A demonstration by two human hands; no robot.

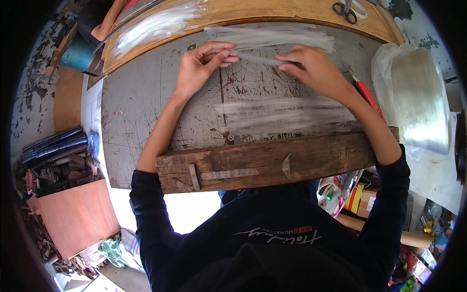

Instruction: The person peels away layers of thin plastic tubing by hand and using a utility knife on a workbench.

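Note:
A translucent plastic strip point(258, 59) stretches between my two hands above the scratched grey tabletop point(146, 112). Its left end is pinched between the thumb and fingers of my left hand point(202, 63). My right hand point(314, 68) grips the other end the same way. Just beyond them lies a pile of similar clear strips point(272, 37). Closer to me, more strips point(287, 109) are laid out in loose rows. A thick, worn wooden beam point(272, 163) runs along the near edge, and my forearms reach over it.
On a wooden board at the back are another bundle of strips point(158, 27) and black-handled scissors point(346, 12). A red-handled tool point(370, 101) lies by my right forearm. A big clear roll point(421, 97) stands at the right. Another person's arm point(108, 22) shows at the far left.

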